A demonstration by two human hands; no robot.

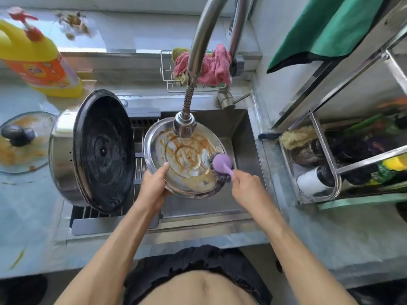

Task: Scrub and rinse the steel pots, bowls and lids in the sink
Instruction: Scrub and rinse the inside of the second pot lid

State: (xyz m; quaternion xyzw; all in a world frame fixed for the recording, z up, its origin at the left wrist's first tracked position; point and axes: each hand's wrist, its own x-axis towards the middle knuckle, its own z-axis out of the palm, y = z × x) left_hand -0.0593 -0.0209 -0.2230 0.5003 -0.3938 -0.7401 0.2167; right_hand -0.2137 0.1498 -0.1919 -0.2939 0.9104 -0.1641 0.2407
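A round steel bowl (182,170) smeared with brown sauce is tilted over the sink (240,128), right under the faucet head (184,126). My left hand (154,181) grips its near-left rim, thumb inside the bowl. My right hand (244,183) holds the purple handle of a scrub brush (221,165) whose dark wire head presses on the bowl's right inner side. A large steel pot (63,155) lies on its side on the drain rack to the left, its blackened base (103,150) facing the sink.
A dirty glass lid (24,148) with a dark knob lies on the counter far left. A yellow detergent bottle (37,60) stands at the back left. A wire caddy (167,73) with pink cloths (211,64) hangs behind the faucet. A steel dish rack (330,172) fills the right.
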